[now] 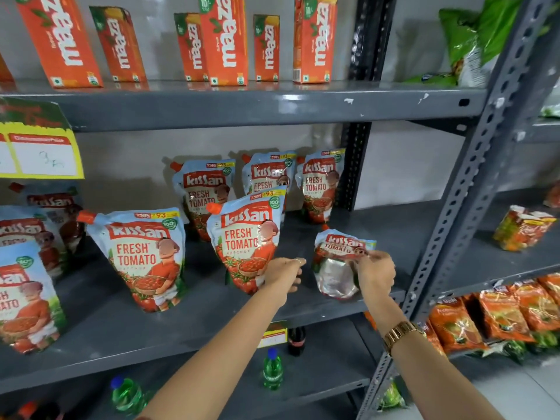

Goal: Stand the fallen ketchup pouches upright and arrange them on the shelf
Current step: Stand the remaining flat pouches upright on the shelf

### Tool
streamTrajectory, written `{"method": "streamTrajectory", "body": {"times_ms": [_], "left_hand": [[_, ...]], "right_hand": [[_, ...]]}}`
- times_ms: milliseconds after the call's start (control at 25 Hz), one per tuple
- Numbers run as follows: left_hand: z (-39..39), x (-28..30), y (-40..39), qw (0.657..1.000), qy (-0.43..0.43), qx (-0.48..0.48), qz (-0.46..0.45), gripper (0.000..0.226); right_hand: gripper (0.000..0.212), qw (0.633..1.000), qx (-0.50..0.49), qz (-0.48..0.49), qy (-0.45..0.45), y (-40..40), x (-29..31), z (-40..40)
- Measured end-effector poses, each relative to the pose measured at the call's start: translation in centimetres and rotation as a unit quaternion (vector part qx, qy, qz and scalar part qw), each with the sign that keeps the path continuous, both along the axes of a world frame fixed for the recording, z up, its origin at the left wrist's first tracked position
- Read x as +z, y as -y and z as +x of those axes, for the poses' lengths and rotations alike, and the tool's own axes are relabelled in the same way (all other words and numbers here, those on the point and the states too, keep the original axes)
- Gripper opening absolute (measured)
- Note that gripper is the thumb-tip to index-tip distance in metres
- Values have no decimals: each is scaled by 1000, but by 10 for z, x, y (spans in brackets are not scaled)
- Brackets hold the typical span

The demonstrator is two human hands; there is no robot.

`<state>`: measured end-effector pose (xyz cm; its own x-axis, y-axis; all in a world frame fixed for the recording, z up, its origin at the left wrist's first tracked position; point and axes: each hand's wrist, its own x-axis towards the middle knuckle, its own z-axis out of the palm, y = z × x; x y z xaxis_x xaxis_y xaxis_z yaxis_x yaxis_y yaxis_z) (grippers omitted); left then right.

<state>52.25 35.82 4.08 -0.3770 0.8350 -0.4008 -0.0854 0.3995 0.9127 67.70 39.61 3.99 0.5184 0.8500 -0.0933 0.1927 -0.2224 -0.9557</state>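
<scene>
Far left of both hands, kissan ketchup pouches (27, 286) are standing crowded at the shelf edge, partly cut off by the frame, w/ a yellow price tag (42, 153) hanging above them. Next, a front pouch (141, 256) is standing upright by itself, well left of the left fingers. Behind it, toward the back wall, three pouches (206, 192) are standing in a row. The middle front pouch (247, 237) is standing upright – the left hand (285, 275) is resting at its lower right corner, fingers curled loosely and touching the pack; can't tell if they're actually gripping it. A ring is showing on one finger. Just right of those fingers, across a small gap, the fallen pouch (336, 268) is tilting back w/ its silver base facing the camera and the spout end pointing toward the back. The right hand (374, 275) is pinching its right edge near the top, fingers narrow and closed on the pack – a gold watch (400, 334) is sitting on that wrist. All this is on the grey shelf (378, 234). Above the fingers, orange maaza cartons (224, 40) are lining the upper shelf.
</scene>
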Motion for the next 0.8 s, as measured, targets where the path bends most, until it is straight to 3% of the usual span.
{"method": "streamTrajectory", "body": {"times_ms": [120,280,400,560,680,800], "left_hand": [[20,-4,-22,1000,19,0,-20,36],[36,-6,-42,998,31,1,-48,40],[30,-5,-50,986,116,-90,-80,43],[29,-2,-57,971,117,-176,-111,22],[37,-10,-62,981,121,-118,-92,19],[43,-15,-63,993,107,-37,-39,12]], "right_hand": [[28,998,60,-30,5,-23,-15,15],[36,993,95,-70,-4,-54,-32,26],[44,985,134,-113,-7,-79,-40,31],[26,979,147,-121,-72,-101,-30,38],[36,974,149,-129,-114,-105,-25,41],[27,978,150,-93,-112,-102,-15,35]]}}
